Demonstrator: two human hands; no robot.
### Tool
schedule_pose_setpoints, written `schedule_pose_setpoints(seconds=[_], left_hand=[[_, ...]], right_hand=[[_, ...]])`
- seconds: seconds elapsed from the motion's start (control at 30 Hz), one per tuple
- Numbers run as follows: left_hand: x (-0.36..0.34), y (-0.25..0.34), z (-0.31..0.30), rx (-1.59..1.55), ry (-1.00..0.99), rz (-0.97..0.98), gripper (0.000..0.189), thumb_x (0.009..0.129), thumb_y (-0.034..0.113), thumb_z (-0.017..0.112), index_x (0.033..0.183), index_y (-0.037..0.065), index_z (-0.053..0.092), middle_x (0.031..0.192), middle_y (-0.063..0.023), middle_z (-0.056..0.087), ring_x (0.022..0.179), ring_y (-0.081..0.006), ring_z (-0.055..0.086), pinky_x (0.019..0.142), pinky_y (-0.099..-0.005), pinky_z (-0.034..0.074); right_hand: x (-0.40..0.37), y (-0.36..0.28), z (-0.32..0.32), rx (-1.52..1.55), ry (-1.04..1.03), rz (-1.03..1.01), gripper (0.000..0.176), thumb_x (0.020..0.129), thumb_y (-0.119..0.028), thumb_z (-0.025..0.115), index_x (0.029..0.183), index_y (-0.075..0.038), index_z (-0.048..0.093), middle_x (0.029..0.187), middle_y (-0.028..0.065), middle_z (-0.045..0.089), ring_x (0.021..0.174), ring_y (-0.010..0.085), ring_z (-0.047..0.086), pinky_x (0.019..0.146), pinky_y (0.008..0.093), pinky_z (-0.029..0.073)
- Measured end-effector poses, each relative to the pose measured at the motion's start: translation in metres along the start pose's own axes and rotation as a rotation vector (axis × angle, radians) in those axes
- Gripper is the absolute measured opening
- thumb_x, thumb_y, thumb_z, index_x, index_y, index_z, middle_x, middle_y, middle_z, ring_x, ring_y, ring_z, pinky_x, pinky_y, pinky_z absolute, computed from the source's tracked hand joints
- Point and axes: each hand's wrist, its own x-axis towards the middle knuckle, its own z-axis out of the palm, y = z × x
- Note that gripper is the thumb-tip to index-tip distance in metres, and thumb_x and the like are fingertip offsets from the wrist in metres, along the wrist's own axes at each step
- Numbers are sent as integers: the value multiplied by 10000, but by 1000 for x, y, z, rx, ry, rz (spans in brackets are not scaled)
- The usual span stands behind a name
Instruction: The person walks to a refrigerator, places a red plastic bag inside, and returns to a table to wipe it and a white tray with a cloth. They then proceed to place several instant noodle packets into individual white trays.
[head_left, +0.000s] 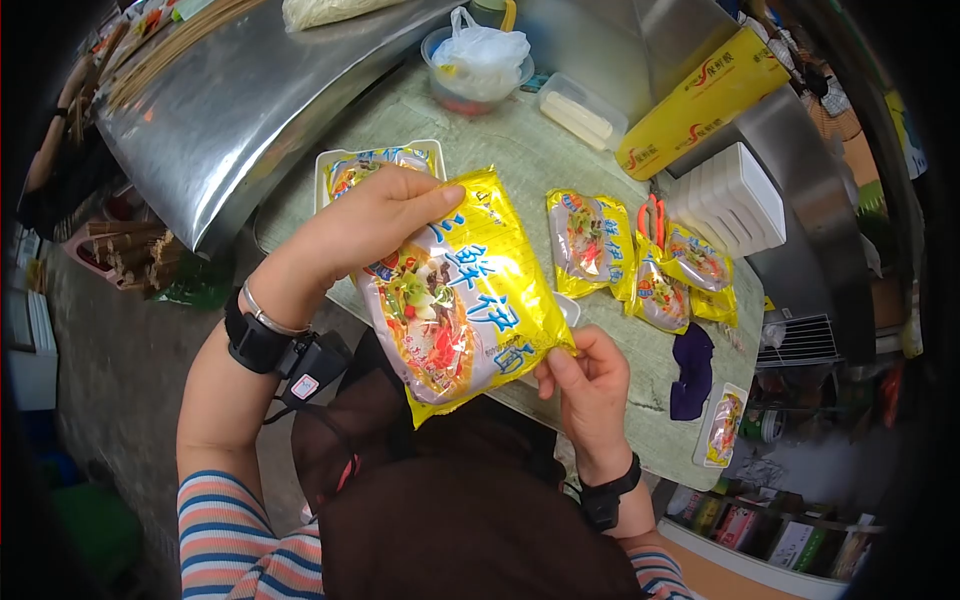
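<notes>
A yellow noodle packet (470,290) with blue characters and a food picture is held up over the table's near edge. My left hand (385,220) grips its upper left edge, thumb on the front. My right hand (590,380) pinches its lower right corner between thumb and fingers. Behind my left hand, a white tray (322,180) holds a similar packet (375,165), partly hidden. Part of another white container (569,309) shows just beyond the held packet. Further right on the table lie several more yellow packets (590,240), with red-handled scissors (652,218) on them.
On the green table (390,110) are a bowl with a plastic bag (482,60), a clear container (580,112), a yellow cling-film box (700,105), stacked white trays (735,200), a purple cloth (691,372) and a small tray with a packet (722,430). A metal surface (230,100) stands left.
</notes>
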Motion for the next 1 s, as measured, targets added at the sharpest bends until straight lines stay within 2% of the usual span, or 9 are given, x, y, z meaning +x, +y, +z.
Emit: schedule_pose_setpoints(seconds=[0.07, 0.17, 0.4, 0.47, 0.53, 0.57, 0.67, 0.8, 1.0], left_hand=[[-2, 1, 3, -12, 49, 29, 435, 1020, 376, 554, 985, -37, 684, 794, 13, 661, 681, -40, 565, 620, -230, 483], [-2, 2, -3, 16, 5, -25, 447, 1027, 373, 544, 1088, -46, 685, 922, -22, 719, 791, -63, 655, 721, -232, 529], [-3, -7, -3, 21, 0, -45, 429, 1026, 363, 545, 1085, -37, 688, 911, -8, 718, 761, -54, 646, 689, -228, 522], [-3, -11, -2, 48, 55, -32, 409, 1026, 351, 545, 1063, -31, 688, 908, -10, 708, 779, -60, 632, 700, -229, 507], [-7, -15, 8, 100, 251, 87, 433, 1020, 351, 539, 896, -51, 641, 750, -54, 616, 700, -105, 540, 617, -308, 438], [-8, -28, 10, 131, 334, 209, 411, 1023, 330, 536, 908, -53, 629, 749, -79, 604, 703, -120, 533, 618, -321, 427], [-32, -20, 36, -159, 419, 114, 364, 1049, 288, 499, 1013, -37, 660, 927, -26, 662, 808, -78, 577, 713, -242, 461], [-46, -52, 57, -429, 490, 141, 370, 1069, 293, 462, 1133, -33, 623, 1021, -51, 684, 886, -88, 624, 789, -256, 495], [-63, -63, 73, -465, 572, 248, 364, 1076, 285, 438, 1219, -19, 580, 1176, -103, 668, 1012, -147, 651, 879, -294, 508]], right_hand=[[0, 1, -3, 25, -27, 0, 112, 954, -89, 655, 996, -7, 590, 840, 90, 676, 671, 100, 609, 617, 217, 499], [0, 2, -3, 53, -51, 2, 102, 955, -60, 650, 1013, 2, 593, 866, 93, 682, 698, 98, 619, 635, 215, 509], [1, 4, -2, -3, 3, 22, 123, 952, -112, 651, 1005, -19, 589, 828, 78, 666, 655, 106, 603, 602, 230, 487], [0, 4, -3, 44, -4, 61, 118, 955, -93, 648, 1024, -22, 584, 852, 71, 668, 693, 102, 613, 629, 227, 485], [2, 6, -2, 117, 8, 53, 118, 958, -75, 645, 1042, -25, 580, 877, 63, 669, 730, 97, 623, 655, 225, 484], [2, 8, -2, 116, -17, 70, 123, 959, -84, 646, 1045, -29, 577, 897, 57, 665, 750, 97, 626, 660, 228, 478], [5, 9, -2, 182, 38, 38, 147, 949, -89, 665, 1052, -22, 586, 952, 52, 659, 818, 89, 635, 690, 224, 487], [6, 15, -1, 180, 68, -30, 160, 923, -55, 690, 1051, 1, 612, 928, 36, 655, 863, 59, 625, 742, 211, 510], [4, 2, -11, -535, 167, -266, 126, 928, -44, 656, 1030, 11, 608, 869, 21, 654, 771, 53, 612, 680, 196, 486]])
